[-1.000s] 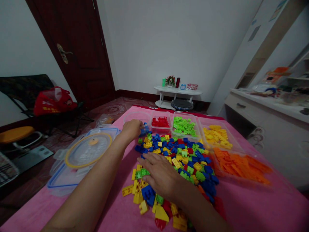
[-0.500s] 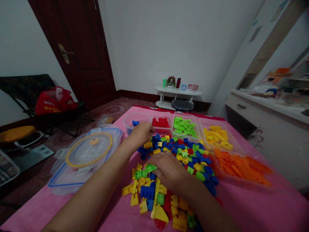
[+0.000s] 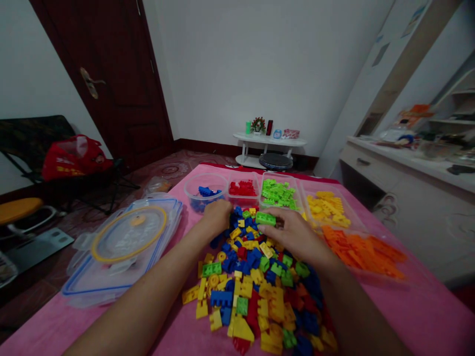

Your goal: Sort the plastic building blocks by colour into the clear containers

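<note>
Between the thumb and fingers of my right hand (image 3: 293,226) is a light green toy brick (image 3: 265,218), raised over the far part of the brick pile. My left hand (image 3: 218,216) is at the pile's far left edge, close to some blue bricks and just in front of the round tub (image 3: 187,190). Its fingers bend away from me and are hidden behind the back of the hand. Loose yellow, blue, green and red bricks make up the pile (image 3: 243,267). Blue bricks (image 3: 208,192) lie inside the round tub.
Along the back stand containers of red bricks (image 3: 243,189), green bricks (image 3: 280,193) and yellow bricks (image 3: 328,208). Orange bricks (image 3: 365,252) fill another at the right. Stacked clear lids (image 3: 122,242) lie on the left of the pink cloth (image 3: 426,316).
My right hand has moved from the near pile to the far side and now holds a green brick. My left hand has drawn back from beside the round tub to the pile's edge.
</note>
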`<state>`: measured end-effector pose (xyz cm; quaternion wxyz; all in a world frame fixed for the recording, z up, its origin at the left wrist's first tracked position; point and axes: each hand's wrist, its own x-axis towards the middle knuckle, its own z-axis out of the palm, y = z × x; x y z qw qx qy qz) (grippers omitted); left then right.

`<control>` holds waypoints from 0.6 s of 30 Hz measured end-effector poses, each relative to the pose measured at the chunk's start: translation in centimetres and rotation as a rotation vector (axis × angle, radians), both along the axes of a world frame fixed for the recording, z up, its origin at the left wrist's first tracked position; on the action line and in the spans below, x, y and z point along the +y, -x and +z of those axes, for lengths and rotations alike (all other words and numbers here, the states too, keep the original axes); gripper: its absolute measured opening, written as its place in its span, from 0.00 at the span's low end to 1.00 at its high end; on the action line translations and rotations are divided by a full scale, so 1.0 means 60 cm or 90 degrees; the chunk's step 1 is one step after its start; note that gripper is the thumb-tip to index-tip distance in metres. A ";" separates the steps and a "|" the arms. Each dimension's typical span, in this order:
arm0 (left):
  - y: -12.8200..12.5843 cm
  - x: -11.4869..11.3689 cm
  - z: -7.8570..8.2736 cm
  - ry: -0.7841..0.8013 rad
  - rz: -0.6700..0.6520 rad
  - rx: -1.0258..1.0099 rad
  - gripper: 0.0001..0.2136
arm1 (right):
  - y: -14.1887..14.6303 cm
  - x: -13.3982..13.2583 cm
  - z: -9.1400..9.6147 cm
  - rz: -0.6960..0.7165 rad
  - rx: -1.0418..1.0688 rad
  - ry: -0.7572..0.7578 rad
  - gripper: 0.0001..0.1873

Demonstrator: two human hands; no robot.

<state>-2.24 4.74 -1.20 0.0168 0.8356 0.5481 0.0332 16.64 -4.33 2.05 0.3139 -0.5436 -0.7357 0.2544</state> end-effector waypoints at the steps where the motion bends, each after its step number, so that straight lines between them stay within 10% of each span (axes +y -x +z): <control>1: 0.001 0.001 -0.002 0.000 0.001 -0.014 0.16 | -0.001 0.002 -0.001 -0.010 0.051 0.020 0.13; 9: 0.010 0.015 0.009 -0.003 0.000 -0.175 0.12 | -0.009 0.001 0.011 -0.053 0.181 0.137 0.23; 18: 0.019 0.015 0.030 0.384 -0.047 -0.671 0.12 | -0.072 0.004 0.005 0.027 -0.016 0.191 0.13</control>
